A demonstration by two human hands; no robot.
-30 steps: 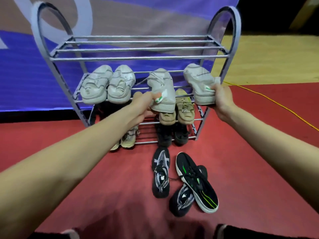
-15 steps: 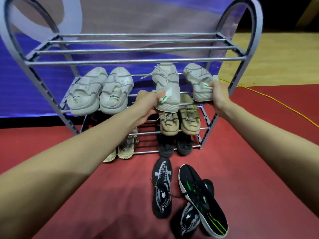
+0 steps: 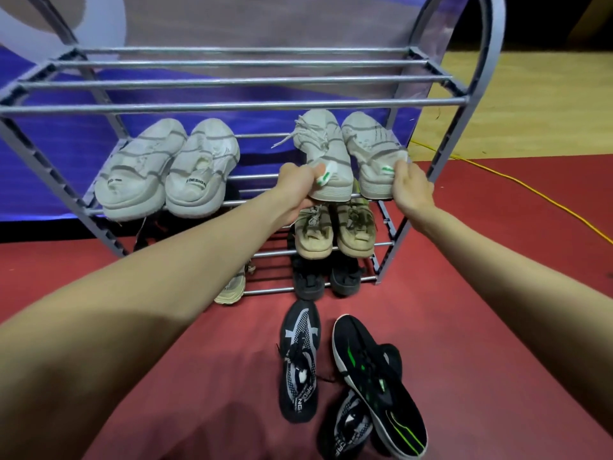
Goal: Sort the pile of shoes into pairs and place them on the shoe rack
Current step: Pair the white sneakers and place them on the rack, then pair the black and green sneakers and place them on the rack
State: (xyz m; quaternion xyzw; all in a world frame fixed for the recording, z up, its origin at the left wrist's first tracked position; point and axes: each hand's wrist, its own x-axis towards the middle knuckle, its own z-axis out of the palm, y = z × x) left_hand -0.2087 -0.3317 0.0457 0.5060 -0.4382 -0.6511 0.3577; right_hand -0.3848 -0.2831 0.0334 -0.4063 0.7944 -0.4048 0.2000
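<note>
A grey metal shoe rack [image 3: 232, 102] stands in front of me. On the right of its second shelf lie two white sneakers with green heel tabs. My left hand [image 3: 295, 187] grips the heel of the left one [image 3: 323, 151]. My right hand [image 3: 409, 184] grips the heel of the right one [image 3: 368, 144]. The two sneakers lie side by side, toes pointing away. On the red floor below lie three black sneakers: a black and white one [image 3: 298, 356], a black and green one [image 3: 378, 383], and another black and white one [image 3: 348, 426] partly under it.
A second white pair [image 3: 169, 171] fills the left of the same shelf. Beige shoes [image 3: 335, 230] sit one shelf down, black shoes [image 3: 326, 280] and a cream shoe [image 3: 232, 287] on the lowest. The top shelf holds nothing. A yellow cable [image 3: 530, 197] crosses the floor at right.
Both hands pushed the two white sneakers further onto the second shelf and closer together. The view moved nearer to the rack.
</note>
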